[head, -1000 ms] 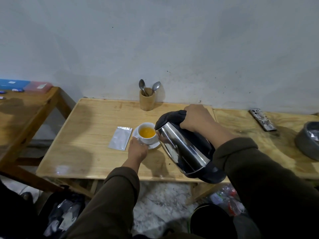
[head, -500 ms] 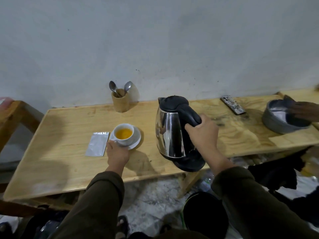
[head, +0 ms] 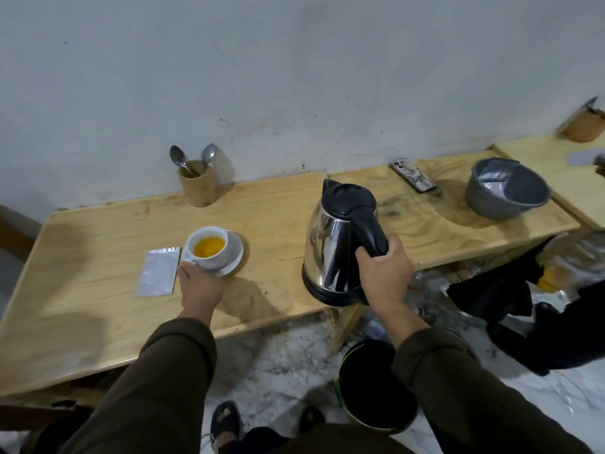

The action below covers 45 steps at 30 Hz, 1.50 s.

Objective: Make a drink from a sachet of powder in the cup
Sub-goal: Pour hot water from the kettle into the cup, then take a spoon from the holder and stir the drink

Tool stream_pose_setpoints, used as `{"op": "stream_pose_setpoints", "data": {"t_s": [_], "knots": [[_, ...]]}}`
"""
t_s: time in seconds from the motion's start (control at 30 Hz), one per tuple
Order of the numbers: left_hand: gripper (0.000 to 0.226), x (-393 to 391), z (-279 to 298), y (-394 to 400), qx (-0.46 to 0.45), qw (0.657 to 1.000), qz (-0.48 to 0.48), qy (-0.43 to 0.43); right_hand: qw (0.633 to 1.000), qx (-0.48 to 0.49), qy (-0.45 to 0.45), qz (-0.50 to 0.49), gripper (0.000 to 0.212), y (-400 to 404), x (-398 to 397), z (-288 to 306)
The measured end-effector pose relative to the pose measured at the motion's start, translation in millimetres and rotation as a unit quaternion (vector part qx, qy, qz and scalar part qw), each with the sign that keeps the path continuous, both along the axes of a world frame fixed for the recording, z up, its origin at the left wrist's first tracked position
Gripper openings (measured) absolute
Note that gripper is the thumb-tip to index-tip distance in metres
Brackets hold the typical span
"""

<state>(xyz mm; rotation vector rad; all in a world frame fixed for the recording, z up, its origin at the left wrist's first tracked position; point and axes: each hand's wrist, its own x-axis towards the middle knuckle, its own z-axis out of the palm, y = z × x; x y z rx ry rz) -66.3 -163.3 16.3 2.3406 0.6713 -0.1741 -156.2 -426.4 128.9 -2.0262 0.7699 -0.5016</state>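
Note:
A white cup (head: pixel 209 249) holding orange liquid stands on a white saucer (head: pixel 236 253) on the wooden table (head: pixel 98 257). My left hand (head: pixel 199 285) grips the saucer's near edge. To its left a silver sachet (head: pixel 158 271) lies flat. A steel kettle (head: pixel 337 247) with a black lid and handle stands upright near the table's front edge, to the right of the cup. My right hand (head: pixel 384 276) is closed around the kettle's handle.
A wooden holder (head: pixel 197 186) with two spoons stands by the wall. A phone (head: pixel 413 174) and a grey bowl (head: pixel 505 188) lie at the right. A black bin (head: pixel 376 385) stands on the marble floor below. Another person's dark clothing (head: pixel 556 322) is at the right.
One second ago the kettle was tilted over the cup. It now stands upright on the table, right of the cup, with my right hand still on its handle. My left hand has stayed at the saucer.

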Motion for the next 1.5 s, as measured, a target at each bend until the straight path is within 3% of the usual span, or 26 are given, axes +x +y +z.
{"op": "stream_pose_setpoints", "data": {"t_s": [0.13,0.33,0.4,0.5,0.6,0.73,0.83,1.13,1.3,1.5], "knots": [[0.045,2,-4,5,0.055,0.996,-0.061,-0.014,1.000,-0.005,-0.001,0.000,0.017,1,-8,-8],[0.040,0,-4,8,0.051,0.996,-0.070,-0.024,1.000,0.000,0.006,0.007,0.015,4,-14,-12],[0.048,-4,4,7,0.030,0.998,-0.059,-0.014,1.000,0.008,0.013,0.008,0.018,5,-15,-11],[0.049,-4,7,11,0.017,0.997,-0.067,-0.018,1.000,-0.009,0.021,0.015,0.040,7,-16,-9],[0.039,-4,8,18,0.023,0.994,-0.106,-0.028,0.994,-0.111,0.009,-0.006,0.065,16,-17,-2],[0.033,-11,19,29,-0.001,0.991,-0.123,-0.053,0.976,-0.204,-0.072,0.019,0.056,45,-15,14],[0.029,-14,30,36,-0.019,0.988,-0.147,-0.047,0.973,-0.197,-0.084,0.089,0.044,74,-5,21],[0.035,-1,45,58,-0.050,0.985,-0.164,0.016,0.952,-0.118,0.046,0.277,0.039,159,61,11],[0.034,14,43,69,-0.033,0.982,-0.184,0.025,0.938,-0.102,0.097,0.318,0.038,188,129,0],[0.043,27,36,83,-0.047,0.988,-0.141,0.046,0.921,-0.087,0.124,0.360,0.028,211,221,-22]]}}
